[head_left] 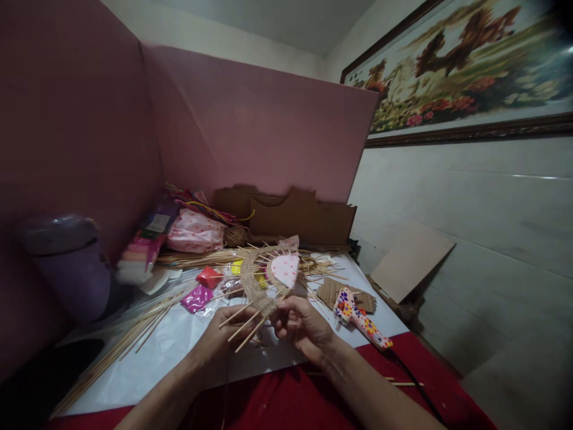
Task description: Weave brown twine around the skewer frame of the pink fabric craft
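Note:
Between my hands is a half-round twine weaving (255, 280) on thin wooden sticks, their ends poking out around it. White fabric with pink dots (285, 270) covers its inner part. My left hand (224, 328) is closed around the lower left of the weaving, beneath several sticks; part of its fingers is hidden. My right hand (301, 325) pinches the weaving's lower right edge with thumb and curled fingers. A floral-patterned glue gun (362, 319) lies to the right, its nozzle end by a piece of corrugated cardboard (329, 291).
Bundled sticks (129, 340) lie at the left on a white sheet (179, 358). Behind are red (209, 277) and magenta packets (197, 298), dotted pink fabric (197, 231), a twine ball (236, 237) and brown cardboard (299, 221). A purple container (74, 275) stands far left. A black cord (416, 385) crosses red cloth.

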Tool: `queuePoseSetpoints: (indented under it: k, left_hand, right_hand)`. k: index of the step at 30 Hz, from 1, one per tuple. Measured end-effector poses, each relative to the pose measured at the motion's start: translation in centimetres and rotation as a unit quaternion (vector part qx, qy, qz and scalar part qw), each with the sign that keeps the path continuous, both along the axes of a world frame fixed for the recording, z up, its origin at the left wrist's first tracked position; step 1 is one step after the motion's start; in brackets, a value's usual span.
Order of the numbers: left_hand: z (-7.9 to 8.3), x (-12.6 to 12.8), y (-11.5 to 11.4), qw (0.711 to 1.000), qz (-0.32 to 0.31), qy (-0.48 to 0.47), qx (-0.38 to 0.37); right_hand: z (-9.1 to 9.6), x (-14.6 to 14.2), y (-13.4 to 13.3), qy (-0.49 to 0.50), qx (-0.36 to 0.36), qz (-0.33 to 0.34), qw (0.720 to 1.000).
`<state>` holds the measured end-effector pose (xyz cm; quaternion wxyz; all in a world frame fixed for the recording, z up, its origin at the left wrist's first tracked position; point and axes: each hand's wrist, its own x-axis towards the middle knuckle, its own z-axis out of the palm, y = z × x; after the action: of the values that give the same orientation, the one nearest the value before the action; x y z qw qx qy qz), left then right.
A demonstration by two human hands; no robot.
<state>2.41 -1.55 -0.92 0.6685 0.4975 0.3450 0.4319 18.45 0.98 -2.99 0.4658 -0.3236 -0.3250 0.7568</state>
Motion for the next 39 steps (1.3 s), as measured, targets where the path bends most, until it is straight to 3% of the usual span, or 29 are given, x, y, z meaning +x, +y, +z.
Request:
queuePoseSetpoints:
  k: [8, 18, 24, 39]
  left_hand:
    - [0.6, 0.1, -0.2, 1.0, 0.003, 0.017, 0.012]
    - [-0.1, -0.1, 0.1, 1.0, -0.011, 0.009, 0.003]
    - [-1.2, -0.3, 0.6, 1.0, -0.012, 0.006, 0.004]
    - [-1.2, -0.3, 0.5, 0.999, -0.043, -0.007, 0.005]
  right_hand:
    - [0.2, 0.1, -0.1, 0.015, -0.002, 0.02, 1.0]
    - [0.2, 0.0, -0.1, -0.012, 0.0, -0.006, 1.0]
    - [0.0, -0.3, 0.0, -0.051, 0.039, -0.029, 0.998]
    - [-0.3, -0.2, 0.1, -0.039, 0.04, -0.021, 0.998]
